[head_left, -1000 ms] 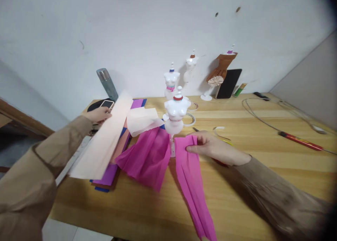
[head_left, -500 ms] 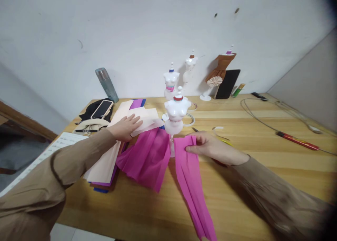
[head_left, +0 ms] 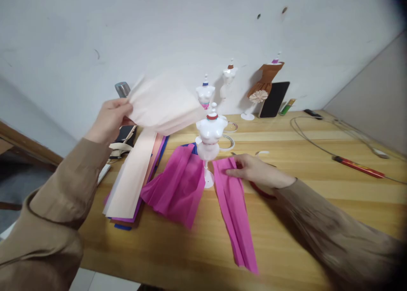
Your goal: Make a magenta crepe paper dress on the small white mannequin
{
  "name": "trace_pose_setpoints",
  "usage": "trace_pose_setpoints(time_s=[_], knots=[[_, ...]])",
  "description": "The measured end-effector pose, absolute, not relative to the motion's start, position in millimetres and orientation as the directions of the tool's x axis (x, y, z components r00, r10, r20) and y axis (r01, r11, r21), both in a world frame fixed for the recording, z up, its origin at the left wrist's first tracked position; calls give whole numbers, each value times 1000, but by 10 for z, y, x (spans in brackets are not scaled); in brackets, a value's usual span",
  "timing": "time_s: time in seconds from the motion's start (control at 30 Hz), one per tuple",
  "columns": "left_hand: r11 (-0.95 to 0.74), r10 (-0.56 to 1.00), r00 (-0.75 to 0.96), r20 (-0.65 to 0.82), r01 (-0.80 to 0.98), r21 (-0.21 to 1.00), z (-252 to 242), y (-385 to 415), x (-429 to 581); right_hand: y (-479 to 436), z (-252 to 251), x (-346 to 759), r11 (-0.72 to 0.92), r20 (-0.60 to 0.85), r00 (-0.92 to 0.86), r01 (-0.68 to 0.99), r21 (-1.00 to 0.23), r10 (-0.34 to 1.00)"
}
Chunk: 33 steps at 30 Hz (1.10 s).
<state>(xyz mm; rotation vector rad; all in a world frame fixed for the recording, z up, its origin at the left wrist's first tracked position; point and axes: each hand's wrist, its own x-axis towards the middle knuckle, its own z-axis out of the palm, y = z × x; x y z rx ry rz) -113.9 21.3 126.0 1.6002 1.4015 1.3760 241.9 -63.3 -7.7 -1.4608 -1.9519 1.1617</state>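
Pinched in my left hand (head_left: 110, 119) is a pale cream crepe-paper sheet (head_left: 165, 104), raised above the table at the left. My right hand (head_left: 259, 171) grips the upper end of a long folded pink crepe-paper strip (head_left: 237, 219), which trails toward the table's front. Between the hands stands a small white mannequin (head_left: 211, 132) with a red neck band. To its left lies a pleated magenta crepe-paper piece (head_left: 179, 187). Below my left hand is a stack of folded coloured paper (head_left: 130, 180), cream on top. Scissors (head_left: 262, 190) are partly hidden under my right hand.
Behind stand a mannequin with a blue neck band (head_left: 205, 91), a bare white mannequin (head_left: 229, 79) and one in a brown dress (head_left: 266, 81). A tape roll (head_left: 227, 143), black tablet (head_left: 274, 100), green tube (head_left: 288, 107) and red-handled corded tool (head_left: 359, 167) occupy the table.
My left hand has lifted the cream sheet off the paper stack and moved up and left with it. My right hand still holds the pink strip, which has shifted slightly.
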Motion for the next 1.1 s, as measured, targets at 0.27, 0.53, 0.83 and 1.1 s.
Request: trace_pose_setpoints(time_s=[0.27, 0.53, 0.83, 1.1], knots=[[-436, 869, -224, 441, 78, 897, 1448, -36, -1092, -751, -29, 2008, 405, 228, -355, 577, -709, 906], [-420, 906, -134, 402, -165, 892, 1488, -243, -1005, -608, -267, 1913, 392, 266, -296, 564, -727, 918], [-463, 885, -164, 436, -216, 860, 1568, -410, -886, -469, -291, 2226, 321, 267, -182, 618, -718, 946], [-321, 947, -64, 315, -169, 932, 1358, -460, -878, -570, -166, 2214, 249, 189, -163, 653, -715, 968]])
